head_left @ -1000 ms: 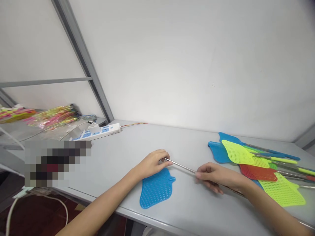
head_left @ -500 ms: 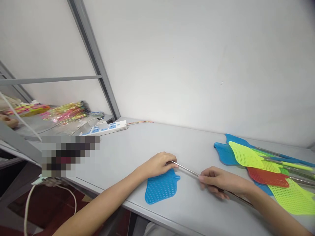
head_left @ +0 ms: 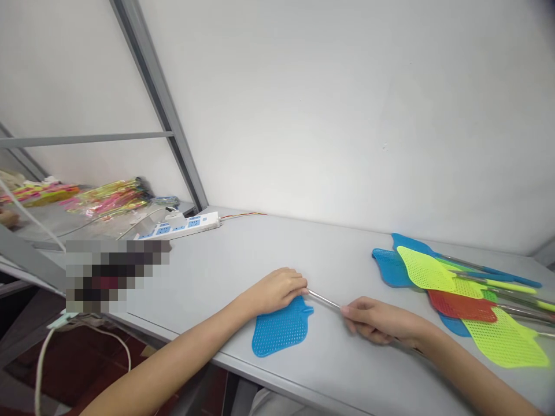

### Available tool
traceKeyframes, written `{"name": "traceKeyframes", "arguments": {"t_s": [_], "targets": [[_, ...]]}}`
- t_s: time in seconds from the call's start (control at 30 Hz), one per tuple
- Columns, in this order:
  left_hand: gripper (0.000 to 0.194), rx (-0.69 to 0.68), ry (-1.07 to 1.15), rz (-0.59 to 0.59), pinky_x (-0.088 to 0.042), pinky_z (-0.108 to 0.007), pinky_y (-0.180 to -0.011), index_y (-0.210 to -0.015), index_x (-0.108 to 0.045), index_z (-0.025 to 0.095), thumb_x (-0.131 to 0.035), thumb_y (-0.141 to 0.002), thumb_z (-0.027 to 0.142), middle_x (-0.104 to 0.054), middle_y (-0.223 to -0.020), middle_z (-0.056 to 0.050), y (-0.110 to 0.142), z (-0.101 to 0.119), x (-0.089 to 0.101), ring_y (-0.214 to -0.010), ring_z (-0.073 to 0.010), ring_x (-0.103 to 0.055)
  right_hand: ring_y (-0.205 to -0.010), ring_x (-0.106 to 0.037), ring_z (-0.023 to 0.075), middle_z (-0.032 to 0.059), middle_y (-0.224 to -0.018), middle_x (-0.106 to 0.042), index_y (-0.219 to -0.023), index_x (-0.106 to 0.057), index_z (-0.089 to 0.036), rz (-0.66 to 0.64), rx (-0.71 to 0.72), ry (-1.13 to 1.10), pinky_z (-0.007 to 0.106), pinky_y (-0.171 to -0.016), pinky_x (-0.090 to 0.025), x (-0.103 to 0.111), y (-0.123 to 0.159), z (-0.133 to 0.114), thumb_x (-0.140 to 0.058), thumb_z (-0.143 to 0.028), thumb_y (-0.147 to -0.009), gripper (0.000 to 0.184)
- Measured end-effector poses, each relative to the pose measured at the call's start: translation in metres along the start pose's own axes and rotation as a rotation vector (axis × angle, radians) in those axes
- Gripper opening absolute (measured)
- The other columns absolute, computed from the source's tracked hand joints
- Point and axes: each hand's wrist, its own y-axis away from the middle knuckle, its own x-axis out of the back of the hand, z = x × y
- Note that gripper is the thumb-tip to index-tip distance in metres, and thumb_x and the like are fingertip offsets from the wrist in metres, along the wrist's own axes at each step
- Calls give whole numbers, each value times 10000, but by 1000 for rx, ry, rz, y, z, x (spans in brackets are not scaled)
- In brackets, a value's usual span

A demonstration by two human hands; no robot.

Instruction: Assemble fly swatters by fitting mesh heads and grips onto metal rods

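A blue mesh swatter head [head_left: 280, 329] lies flat on the grey table [head_left: 225, 271] near its front edge. My left hand [head_left: 280, 289] rests on the head's upper edge, fingers curled and pinching the tip of a thin metal rod [head_left: 324, 300]. My right hand [head_left: 377, 320] is closed around the same rod further along; the rod's far end is hidden under my right forearm. The rod runs between the two hands, just above the head's neck.
A pile of assembled fly swatters [head_left: 459, 289] in blue, yellow-green and red lies at the right. A white power strip [head_left: 182, 224] with its cable sits at the back left. Bags of colourful parts [head_left: 108, 196] lie on a neighbouring surface. The wall stands close behind.
My right hand has slid left along the rod toward my left hand, shortening the bare stretch between them. The camera view has shifted slightly.
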Motion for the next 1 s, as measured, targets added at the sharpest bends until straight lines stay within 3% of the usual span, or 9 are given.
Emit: {"name": "traceKeyframes", "arguments": {"t_s": [0.2,1.0], "targets": [[235,-18,-105,-26,-331,-235,-657,-683,-436,171,-315,-865,255,-518,-638,-2,4,3,-8,-627,-126,-461,-297,-156,7,-96,-407,-248,-626,-464,-140,11,4,49,165,-289,-68,-5,-1,2,-403,-492,-750,378],[255,-19,-69,-52,-344,-236,-557,-685,-482,179,-302,-858,228,-554,-596,4,3,20,-14,-561,-126,-515,-302,-191,5,-88,-413,-303,-633,-498,-137,28,19,71,162,-289,-94,-10,-5,5,-453,-483,-723,361]]}}
